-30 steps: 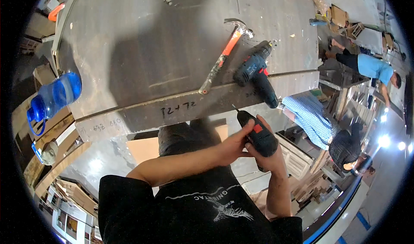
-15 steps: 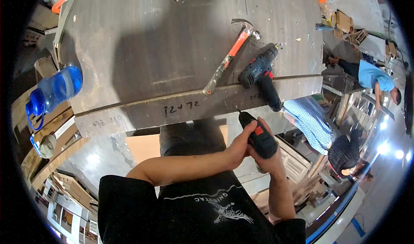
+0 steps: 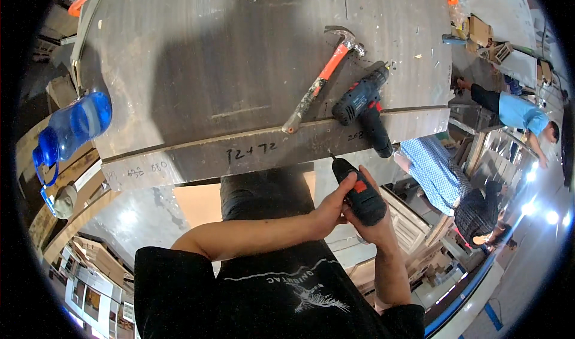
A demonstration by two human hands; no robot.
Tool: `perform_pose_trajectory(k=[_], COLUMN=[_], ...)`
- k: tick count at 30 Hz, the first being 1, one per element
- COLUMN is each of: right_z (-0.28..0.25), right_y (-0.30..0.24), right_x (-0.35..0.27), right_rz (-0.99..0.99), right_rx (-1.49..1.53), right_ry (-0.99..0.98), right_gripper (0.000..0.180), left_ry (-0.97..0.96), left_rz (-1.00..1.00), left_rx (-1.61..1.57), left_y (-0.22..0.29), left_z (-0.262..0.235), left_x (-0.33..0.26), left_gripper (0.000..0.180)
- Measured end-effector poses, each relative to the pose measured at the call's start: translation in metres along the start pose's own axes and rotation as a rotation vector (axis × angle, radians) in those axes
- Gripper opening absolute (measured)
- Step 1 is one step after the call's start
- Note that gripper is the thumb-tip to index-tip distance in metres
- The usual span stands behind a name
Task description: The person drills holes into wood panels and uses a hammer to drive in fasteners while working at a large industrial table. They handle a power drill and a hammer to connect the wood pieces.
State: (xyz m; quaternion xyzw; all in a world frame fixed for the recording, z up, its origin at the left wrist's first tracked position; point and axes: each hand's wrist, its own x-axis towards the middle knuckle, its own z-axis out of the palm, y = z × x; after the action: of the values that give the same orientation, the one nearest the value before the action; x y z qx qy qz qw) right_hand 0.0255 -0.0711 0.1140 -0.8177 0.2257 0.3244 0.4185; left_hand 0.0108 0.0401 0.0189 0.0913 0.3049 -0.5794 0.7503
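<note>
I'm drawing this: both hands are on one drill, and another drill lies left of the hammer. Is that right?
Not left: the head view shows the other drill lying right of the hammer. The left hand and right hand are on one drill.

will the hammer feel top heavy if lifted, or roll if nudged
The hammer would probably feel head-heavy, since its metal claw head sits at the end of a slim handle. Lying flat on its side, it seems more likely to slide or pivot than roll.

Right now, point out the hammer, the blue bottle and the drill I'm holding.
Hammer (image 3: 317, 88): head view, middle of its handle.
Blue bottle (image 3: 78, 122): head view, on its body.
Held drill (image 3: 366, 203): head view, on its dark housing.
</note>
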Motion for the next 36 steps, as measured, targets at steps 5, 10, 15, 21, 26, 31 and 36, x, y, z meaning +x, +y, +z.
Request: perform_pose_trajectory(k=[5,10,15,21,26,31,36], right_z=[-0.003,-0.006,-0.009,0.003,0.014,0.016,0.014], right_y=[0.009,0.005,0.001,0.019,0.02,0.01,0.008], right_x=[0.002,0.004,0.003,-0.012,-0.021,-0.02,-0.016], right_rz=[-0.035,-0.07,-0.071,0.016,0.105,0.071,0.09], right_rx=[-0.064,-0.1,-0.041,0.087,-0.031,-0.102,-0.127], right_ry=[0.026,0.031,-0.006,0.072,0.074,0.091,0.088], right_gripper=[0.087,0.086,0.086,0.087,0.066,0.064,0.071], left_ry=[-0.004,-0.008,0.004,0.013,0.001,0.051,0.083], left_rz=[0.02,0.046,0.062,0.076,0.058,0.033,-0.031], left_rx=[-0.156,-0.168,-0.094,-0.007,0.06,0.093,0.141], left_y=[0.008,0.004,0.009,-0.001,-0.003,0.006,0.013], left_z=[0.016,0.014,0.013,-0.006,-0.018,-0.007,-0.001], left_x=[-0.006,-0.002,-0.008,-0.003,-0.002,-0.014,-0.018], left_gripper=[0.065,0.065,0.063,0.059,0.059,0.062,0.068])
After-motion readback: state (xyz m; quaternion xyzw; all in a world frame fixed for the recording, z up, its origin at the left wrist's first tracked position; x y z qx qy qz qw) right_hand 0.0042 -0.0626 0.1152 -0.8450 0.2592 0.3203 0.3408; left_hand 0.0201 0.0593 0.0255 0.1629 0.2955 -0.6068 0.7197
